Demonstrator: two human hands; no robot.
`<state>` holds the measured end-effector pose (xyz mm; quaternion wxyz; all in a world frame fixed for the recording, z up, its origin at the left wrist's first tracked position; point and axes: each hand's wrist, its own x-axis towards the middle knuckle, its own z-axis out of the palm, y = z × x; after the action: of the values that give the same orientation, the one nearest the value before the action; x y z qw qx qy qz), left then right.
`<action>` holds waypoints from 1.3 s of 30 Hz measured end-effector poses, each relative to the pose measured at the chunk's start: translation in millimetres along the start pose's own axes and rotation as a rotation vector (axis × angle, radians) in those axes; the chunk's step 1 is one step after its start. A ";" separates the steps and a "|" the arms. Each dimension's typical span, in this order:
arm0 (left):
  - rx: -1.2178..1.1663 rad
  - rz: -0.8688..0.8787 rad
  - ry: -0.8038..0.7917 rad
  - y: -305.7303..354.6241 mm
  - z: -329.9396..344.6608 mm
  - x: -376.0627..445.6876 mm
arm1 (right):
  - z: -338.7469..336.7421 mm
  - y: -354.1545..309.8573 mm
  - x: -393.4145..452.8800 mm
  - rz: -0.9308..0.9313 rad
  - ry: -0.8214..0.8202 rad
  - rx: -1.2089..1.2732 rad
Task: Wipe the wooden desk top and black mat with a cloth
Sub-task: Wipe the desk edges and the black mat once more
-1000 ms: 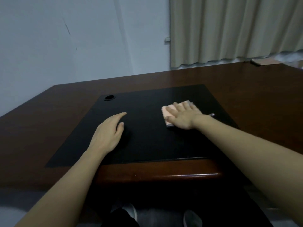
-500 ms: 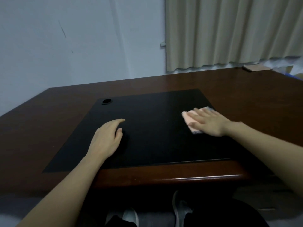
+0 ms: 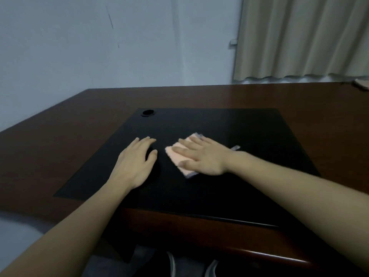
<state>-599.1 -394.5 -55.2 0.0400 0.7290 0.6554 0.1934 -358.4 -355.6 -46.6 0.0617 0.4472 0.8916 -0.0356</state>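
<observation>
The right hand (image 3: pixel 201 156) lies flat on a folded pink cloth (image 3: pixel 180 156) and presses it on the black mat (image 3: pixel 229 186). The fingers are straight and a little spread, and they point to the left and away from the person. The cloth is near the middle of the mat. Its left part and its near corner show beside the hand, and a grey hem runs along its edges. A small grey piece shows also behind the wrist; it is probably one more corner of the same cloth, but the picture is dim there.

The left hand (image 3: pixel 135 162) rests palm down on the mat, just beside the cloth but not touching it. Its fingers are relaxed and hold nothing, and the thumb stands a little apart on the right side.

The mat lies on the wooden desk top (image 3: pixel 319 108), which is dark brown and shows around the mat on all sides. A round black hole (image 3: pixel 148 112) is at the far left corner of the mat. Behind the desk are a pale wall (image 3: pixel 99 47) and a beige curtain (image 3: pixel 303 37). A small flat thing (image 3: pixel 362 83) lies at the far right edge of the desk.
</observation>
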 end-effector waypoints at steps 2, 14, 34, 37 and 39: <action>0.001 0.009 -0.009 0.2 -1.5 -0.1 | -2.9 46.1 -6.7 0.040 0.004 0.013; -0.008 0.016 -0.004 3.2 -1.4 0.0 | -16.9 5.7 103.2 0.169 -0.022 0.009; -0.014 0.020 -0.031 2.4 -1.3 2.3 | -1.4 16.4 4.5 0.137 -0.015 -0.010; 0.001 0.049 -0.037 3.8 -1.7 1.5 | 7.4 3.8 -55.2 0.002 -0.021 0.005; 0.015 0.071 -0.035 3.9 -2.2 0.9 | 7.9 13.5 -94.1 -0.012 -0.053 0.036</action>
<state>-596.1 -394.6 -51.8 0.0391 0.7552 0.6299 0.1771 -291.3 -423.1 -41.2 0.0772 0.4418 0.8915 -0.0638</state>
